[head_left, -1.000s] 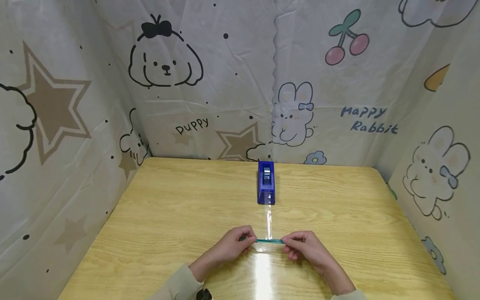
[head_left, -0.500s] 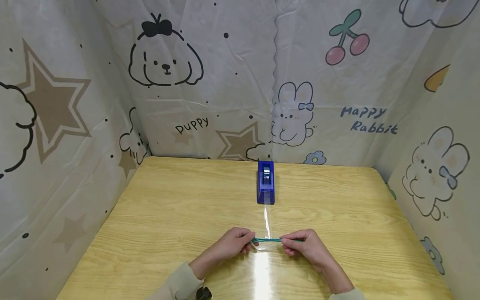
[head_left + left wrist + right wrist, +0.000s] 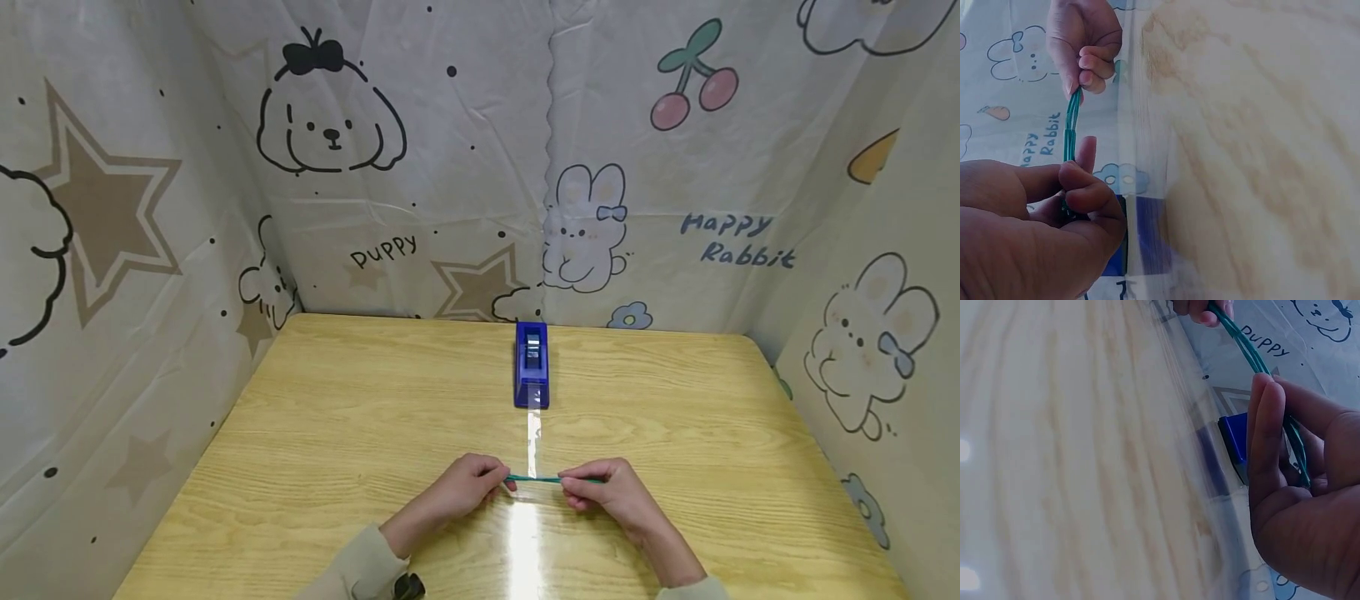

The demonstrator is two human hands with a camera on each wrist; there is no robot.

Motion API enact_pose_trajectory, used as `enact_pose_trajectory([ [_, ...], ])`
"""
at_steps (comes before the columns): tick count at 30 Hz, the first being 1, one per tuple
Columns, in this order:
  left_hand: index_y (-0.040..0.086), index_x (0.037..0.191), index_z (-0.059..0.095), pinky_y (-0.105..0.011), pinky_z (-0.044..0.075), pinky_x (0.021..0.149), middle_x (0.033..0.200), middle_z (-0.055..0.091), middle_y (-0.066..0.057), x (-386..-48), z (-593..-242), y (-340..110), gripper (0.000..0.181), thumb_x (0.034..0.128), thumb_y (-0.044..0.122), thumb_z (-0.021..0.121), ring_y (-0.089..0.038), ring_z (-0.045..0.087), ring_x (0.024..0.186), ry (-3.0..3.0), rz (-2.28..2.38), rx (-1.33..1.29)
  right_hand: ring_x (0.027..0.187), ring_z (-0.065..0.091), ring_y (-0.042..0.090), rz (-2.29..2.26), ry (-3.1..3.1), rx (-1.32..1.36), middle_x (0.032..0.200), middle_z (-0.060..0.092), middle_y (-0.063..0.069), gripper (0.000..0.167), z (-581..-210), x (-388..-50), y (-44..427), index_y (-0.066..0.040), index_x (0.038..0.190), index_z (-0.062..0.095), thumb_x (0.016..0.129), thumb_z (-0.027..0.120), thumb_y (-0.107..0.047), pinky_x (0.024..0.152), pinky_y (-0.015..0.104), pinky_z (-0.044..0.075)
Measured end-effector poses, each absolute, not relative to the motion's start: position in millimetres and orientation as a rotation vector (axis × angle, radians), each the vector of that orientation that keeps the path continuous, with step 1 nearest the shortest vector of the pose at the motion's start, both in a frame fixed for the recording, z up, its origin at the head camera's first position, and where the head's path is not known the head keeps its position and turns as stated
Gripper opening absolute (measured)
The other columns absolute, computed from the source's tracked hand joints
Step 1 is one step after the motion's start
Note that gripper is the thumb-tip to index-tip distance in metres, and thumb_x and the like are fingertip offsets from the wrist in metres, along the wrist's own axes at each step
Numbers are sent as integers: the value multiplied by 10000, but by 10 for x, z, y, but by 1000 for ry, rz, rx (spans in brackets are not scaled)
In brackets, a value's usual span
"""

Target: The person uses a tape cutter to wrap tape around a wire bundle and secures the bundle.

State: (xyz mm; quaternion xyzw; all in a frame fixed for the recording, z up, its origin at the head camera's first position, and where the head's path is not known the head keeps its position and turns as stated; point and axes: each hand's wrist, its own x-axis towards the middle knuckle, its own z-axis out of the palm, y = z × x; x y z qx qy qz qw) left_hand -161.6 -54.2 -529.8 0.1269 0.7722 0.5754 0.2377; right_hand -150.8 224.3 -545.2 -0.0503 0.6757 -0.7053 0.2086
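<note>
A thin green bundle of strands (image 3: 536,479) is stretched level between the two hands above the table. The left hand (image 3: 461,489) pinches its left end between thumb and fingers; the right hand (image 3: 613,494) pinches its right part, and some of it runs on into the palm. In the left wrist view the green strands (image 3: 1071,119) lie side by side between the fingertips. A strip of clear tape (image 3: 533,442) reaches from the blue tape dispenser (image 3: 531,367) to the green strands; whether it sticks to them I cannot tell.
The wood-patterned table (image 3: 360,400) has the dispenser standing near its back edge. Pale printed cloth (image 3: 450,167) encloses the back and both sides. Glare shows on the tabletop between the forearms. Something black is at the left cuff.
The left fingers have shifted their grip slightly on the green strands, and more of the strands shows past the right fingertips. The tape strip has moved slightly left.
</note>
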Motion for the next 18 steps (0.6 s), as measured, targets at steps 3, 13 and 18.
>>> enact_pose_trajectory([
  [3,-17,960,758,-182,296,492,682,557,-35,-1617,-5306,-539,328,1093,180,532,-81,366,529,2126,1572,350,725,722,102,-1956,1886,-94,855,763,81,299,-5462,-1518,2227,179,1130,688,956,729,-61,690,225,607],
  [13,25,951,751,-178,354,553,857,704,-135,-1619,-5312,-537,300,1089,190,542,-78,426,594,2217,1505,416,506,525,37,-1801,1992,-39,748,700,7,381,-5431,-1521,2228,124,1063,701,1026,666,-254,461,171,446],
  [18,65,948,759,-198,386,619,841,676,-123,-1637,-5329,-546,280,1082,206,558,-87,459,672,2291,1465,450,504,512,37,-1797,1971,-19,714,665,-16,373,-5421,-1529,2228,142,1014,678,1011,686,-232,460,175,441],
])
